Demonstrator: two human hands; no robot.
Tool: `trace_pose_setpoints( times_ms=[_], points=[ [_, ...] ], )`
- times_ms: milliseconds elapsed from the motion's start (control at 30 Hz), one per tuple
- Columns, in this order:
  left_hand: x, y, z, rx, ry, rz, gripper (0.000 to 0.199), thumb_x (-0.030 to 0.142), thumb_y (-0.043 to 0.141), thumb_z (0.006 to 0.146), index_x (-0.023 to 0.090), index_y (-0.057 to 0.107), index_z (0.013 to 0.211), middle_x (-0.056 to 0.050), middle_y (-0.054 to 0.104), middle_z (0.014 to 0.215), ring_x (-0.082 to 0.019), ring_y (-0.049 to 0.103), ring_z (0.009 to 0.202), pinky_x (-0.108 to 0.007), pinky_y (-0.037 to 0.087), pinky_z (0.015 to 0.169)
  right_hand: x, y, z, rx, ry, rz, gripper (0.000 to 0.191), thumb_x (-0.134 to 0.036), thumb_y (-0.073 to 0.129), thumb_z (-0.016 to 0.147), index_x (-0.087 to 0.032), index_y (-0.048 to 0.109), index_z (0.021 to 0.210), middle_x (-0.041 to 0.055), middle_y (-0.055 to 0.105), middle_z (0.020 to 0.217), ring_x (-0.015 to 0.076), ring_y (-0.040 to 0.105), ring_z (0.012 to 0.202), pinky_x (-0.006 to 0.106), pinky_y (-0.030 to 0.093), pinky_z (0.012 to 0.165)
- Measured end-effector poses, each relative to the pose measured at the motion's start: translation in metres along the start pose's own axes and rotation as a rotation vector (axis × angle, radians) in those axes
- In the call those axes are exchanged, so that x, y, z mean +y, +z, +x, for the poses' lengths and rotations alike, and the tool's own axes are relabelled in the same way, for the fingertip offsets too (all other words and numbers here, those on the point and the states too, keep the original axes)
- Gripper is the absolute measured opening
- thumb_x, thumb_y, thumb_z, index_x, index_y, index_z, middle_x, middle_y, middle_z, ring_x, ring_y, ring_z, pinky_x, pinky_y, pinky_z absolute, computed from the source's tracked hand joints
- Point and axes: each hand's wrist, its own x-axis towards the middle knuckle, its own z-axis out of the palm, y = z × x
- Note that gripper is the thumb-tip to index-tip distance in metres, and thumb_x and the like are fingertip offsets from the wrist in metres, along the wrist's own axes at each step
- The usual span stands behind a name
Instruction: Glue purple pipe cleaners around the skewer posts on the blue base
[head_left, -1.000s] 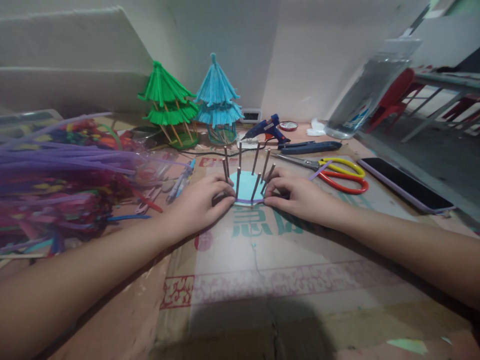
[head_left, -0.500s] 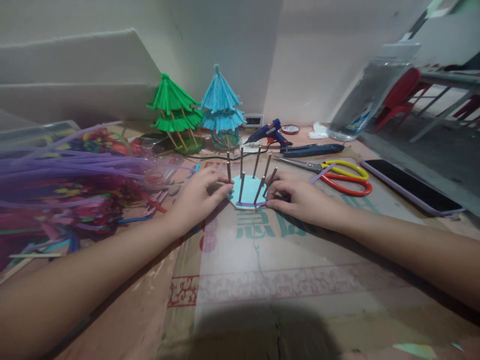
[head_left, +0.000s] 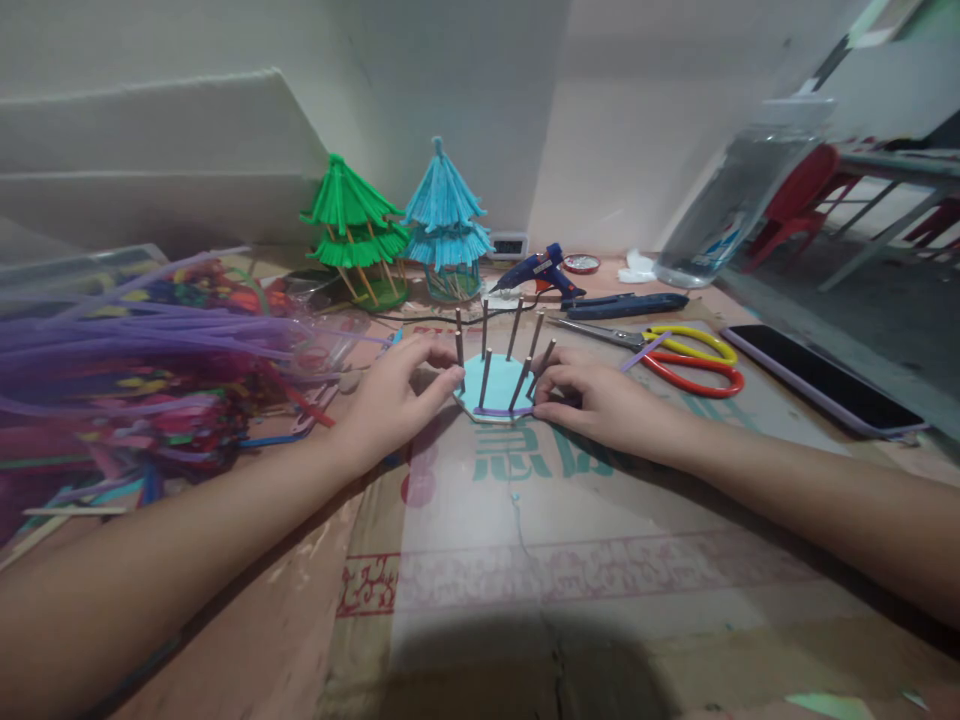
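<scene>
A light-blue, many-sided base (head_left: 499, 375) lies on the cardboard, with several thin brown sticks (head_left: 486, 378) standing up from its rim. Along its front edge, outside the sticks' feet, runs a short purple pipe cleaner (head_left: 495, 411). My left hand (head_left: 401, 395) is at the base's left edge, thumb and forefinger closed on the rim beside a stick. On the right side, my right hand (head_left: 596, 395) pinches at the pipe cleaner's right end, close against the base. The fingertips partly hide what lies between them.
Purple pipe cleaners (head_left: 180, 335) and bright bundles crowd the left. Behind stand a green two-tier pavilion (head_left: 349, 215) and a blue one (head_left: 444, 215). A glue gun (head_left: 536, 268), pliers-like tool (head_left: 626, 303), scissors (head_left: 694, 370), phone (head_left: 821, 380) and clear bottle (head_left: 727, 200) lie rightward.
The whole view has shifted down slightly. Both hands stay at the base's edges, with barely any movement of the fingers; base, sticks and purple pipe cleaner keep their places.
</scene>
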Motion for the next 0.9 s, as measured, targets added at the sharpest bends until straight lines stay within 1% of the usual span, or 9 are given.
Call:
trace_pose_setpoints(
  times_ms=[100, 267, 467, 567, 633, 700, 767, 900],
  points=[
    [-0.0006, 0.0002, 0.0008, -0.024, 0.024, -0.011, 0.018, 0.033, 0.054, 0.095, 0.019, 0.064, 0.091, -0.006, 0.07, 0.097, -0.021, 0.064, 0.096, -0.036, 0.05, 0.089, 0.0003, 0.0, 0.0, 0.002, -0.006, 0.002, 0.011, -0.03, 0.064, 0.091, -0.021, 0.067, 0.085, 0.0093, 0.061, 0.113, 0.0233, 0.061, 0.106, 0.039, 0.048, 0.095],
    [-0.0037, 0.0023, 0.001, -0.06, 0.026, -0.013, 0.018, 0.032, 0.055, 0.095, 0.02, 0.066, 0.09, -0.006, 0.072, 0.098, -0.022, 0.065, 0.098, -0.039, 0.05, 0.091, -0.001, 0.0003, 0.0, 0.002, 0.001, -0.002, 0.011, -0.03, 0.064, 0.091, -0.021, 0.067, 0.086, 0.0096, 0.061, 0.113, 0.0237, 0.061, 0.106, 0.04, 0.049, 0.094],
    [-0.009, 0.0054, 0.0003, -0.07, 0.043, 0.009, 0.018, 0.032, 0.055, 0.096, 0.019, 0.068, 0.092, -0.006, 0.072, 0.098, -0.022, 0.065, 0.097, -0.039, 0.049, 0.09, -0.0014, 0.0001, -0.0003, 0.002, -0.004, -0.015, 0.012, -0.03, 0.064, 0.091, -0.02, 0.067, 0.085, 0.0103, 0.061, 0.115, 0.024, 0.061, 0.108, 0.039, 0.049, 0.094],
    [-0.008, 0.005, 0.0, -0.075, 0.049, 0.011, 0.019, 0.032, 0.055, 0.096, 0.019, 0.068, 0.092, -0.006, 0.073, 0.097, -0.022, 0.065, 0.097, -0.039, 0.049, 0.091, -0.0009, 0.0001, -0.0001, -0.002, -0.003, -0.022, 0.012, -0.031, 0.064, 0.092, -0.02, 0.066, 0.086, 0.0101, 0.061, 0.115, 0.0237, 0.061, 0.107, 0.039, 0.049, 0.093],
    [-0.0064, 0.0037, -0.0003, -0.069, 0.025, 0.011, 0.02, 0.033, 0.054, 0.095, 0.018, 0.068, 0.095, -0.007, 0.073, 0.1, -0.023, 0.065, 0.098, -0.039, 0.05, 0.091, -0.0011, 0.0001, 0.0, -0.005, -0.001, -0.025, 0.012, -0.031, 0.064, 0.092, -0.021, 0.066, 0.086, 0.0099, 0.061, 0.114, 0.0237, 0.061, 0.107, 0.039, 0.049, 0.094],
    [-0.0053, 0.0022, -0.0007, -0.063, -0.016, 0.009, 0.02, 0.03, 0.053, 0.093, 0.018, 0.068, 0.098, -0.007, 0.072, 0.102, -0.023, 0.066, 0.099, -0.039, 0.05, 0.091, -0.0016, 0.0002, 0.0001, 0.001, -0.002, -0.03, 0.011, -0.03, 0.064, 0.091, -0.021, 0.067, 0.086, 0.01, 0.062, 0.114, 0.024, 0.061, 0.108, 0.039, 0.049, 0.094],
    [-0.0054, 0.0014, -0.0008, -0.075, -0.034, 0.007, 0.018, 0.026, 0.052, 0.09, 0.018, 0.068, 0.096, -0.007, 0.072, 0.102, -0.023, 0.065, 0.1, -0.04, 0.05, 0.091, -0.0018, 0.0003, 0.0001, 0.006, 0.001, -0.029, 0.011, -0.03, 0.065, 0.091, -0.021, 0.067, 0.086, 0.0101, 0.062, 0.114, 0.0242, 0.061, 0.108, 0.038, 0.049, 0.094],
    [-0.0078, 0.0029, 0.0006, -0.134, 0.047, 0.038, 0.014, 0.022, 0.055, 0.084, 0.017, 0.069, 0.085, -0.006, 0.07, 0.093, -0.023, 0.064, 0.095, -0.039, 0.05, 0.089, -0.0007, 0.0005, 0.0001, 0.004, -0.008, -0.034, 0.011, -0.029, 0.065, 0.091, -0.02, 0.067, 0.084, 0.0102, 0.062, 0.111, 0.0246, 0.061, 0.107, 0.038, 0.048, 0.092]
  ],
)
